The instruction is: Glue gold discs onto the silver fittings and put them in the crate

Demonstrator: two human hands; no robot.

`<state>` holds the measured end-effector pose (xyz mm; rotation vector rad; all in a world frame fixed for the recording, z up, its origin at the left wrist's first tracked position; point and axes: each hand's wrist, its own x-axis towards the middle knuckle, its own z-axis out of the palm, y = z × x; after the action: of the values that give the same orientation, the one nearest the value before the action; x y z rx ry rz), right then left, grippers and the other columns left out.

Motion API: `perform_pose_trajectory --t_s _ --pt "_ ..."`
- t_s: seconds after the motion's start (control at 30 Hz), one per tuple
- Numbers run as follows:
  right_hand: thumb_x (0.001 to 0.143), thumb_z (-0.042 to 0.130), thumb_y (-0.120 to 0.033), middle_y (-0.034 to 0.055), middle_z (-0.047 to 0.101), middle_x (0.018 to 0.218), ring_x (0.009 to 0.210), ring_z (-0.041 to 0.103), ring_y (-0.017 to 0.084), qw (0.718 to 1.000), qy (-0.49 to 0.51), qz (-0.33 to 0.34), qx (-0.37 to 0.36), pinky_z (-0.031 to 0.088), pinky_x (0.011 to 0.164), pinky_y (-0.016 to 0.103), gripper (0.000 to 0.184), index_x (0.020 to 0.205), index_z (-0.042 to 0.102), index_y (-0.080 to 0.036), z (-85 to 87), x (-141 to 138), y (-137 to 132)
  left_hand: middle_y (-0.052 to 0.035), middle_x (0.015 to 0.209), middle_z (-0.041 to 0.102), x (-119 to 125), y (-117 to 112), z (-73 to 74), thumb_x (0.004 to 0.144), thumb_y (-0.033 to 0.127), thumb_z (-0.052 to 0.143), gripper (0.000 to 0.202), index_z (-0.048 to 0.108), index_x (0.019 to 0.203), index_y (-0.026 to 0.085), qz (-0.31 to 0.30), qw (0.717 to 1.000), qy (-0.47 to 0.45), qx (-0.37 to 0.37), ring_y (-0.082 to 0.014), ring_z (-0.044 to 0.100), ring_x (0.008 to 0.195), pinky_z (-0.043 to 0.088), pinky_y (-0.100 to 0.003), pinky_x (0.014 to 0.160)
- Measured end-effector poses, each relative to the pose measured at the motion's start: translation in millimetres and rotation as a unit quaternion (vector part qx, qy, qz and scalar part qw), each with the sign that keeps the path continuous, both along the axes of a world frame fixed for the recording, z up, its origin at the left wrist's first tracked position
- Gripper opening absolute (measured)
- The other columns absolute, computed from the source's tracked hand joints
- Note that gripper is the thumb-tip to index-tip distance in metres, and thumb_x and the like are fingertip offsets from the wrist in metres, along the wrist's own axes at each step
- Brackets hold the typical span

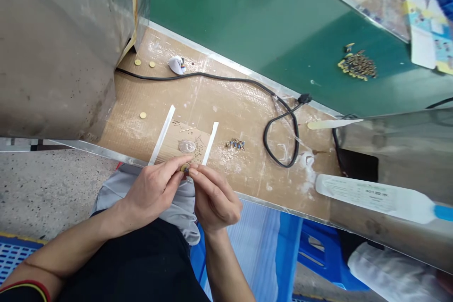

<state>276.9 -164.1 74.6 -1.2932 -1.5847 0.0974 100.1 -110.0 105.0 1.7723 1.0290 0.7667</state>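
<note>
Close to the near edge of the cardboard work surface, my left hand (pixel 155 191) pinches a small yellow-based piece (pixel 185 168) between thumb and forefinger. The piece looks like a yellow disc with something small and dark on it; my fingers cover most of it. From the other side, the thumb and fingertips of my right hand (pixel 215 198) are closed on the same piece. Just beyond my fingertips lies a small clear dish (pixel 187 146), with tiny brown bits (pixel 200 147) scattered beside it. To the right is a cluster of small blue and brown parts (pixel 236 144).
Loose yellow discs (pixel 143 115) lie to the left. A black cable (pixel 226 77) crosses the back and loops at right, near a white glue bottle (pixel 375 198) with a blue cap. Many yellow-based pieces (pixel 358 65) are heaped on the green surface (pixel 230 14). A metal box (pixel 60 52) stands left.
</note>
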Motion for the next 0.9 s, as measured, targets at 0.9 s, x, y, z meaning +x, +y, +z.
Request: perform_pose_trajectory --t_s 0.9 --pt "0.104 0.076 -0.008 0.0034 0.089 0.112 0.102 0.087 0.022 0.978 0.169 -0.007 -0.125 0.074 0.089 0.038 0.034 0.128 0.086 -0.031 -3.5 4 -11 -0.0052 0.127 0.089 6 -3 -2.3 0.109 0.009 0.061 0.057 0.058 0.164 0.023 -0.001 0.992 0.043 0.121 -0.0188 0.09 0.098 0.072 -0.027 0.092"
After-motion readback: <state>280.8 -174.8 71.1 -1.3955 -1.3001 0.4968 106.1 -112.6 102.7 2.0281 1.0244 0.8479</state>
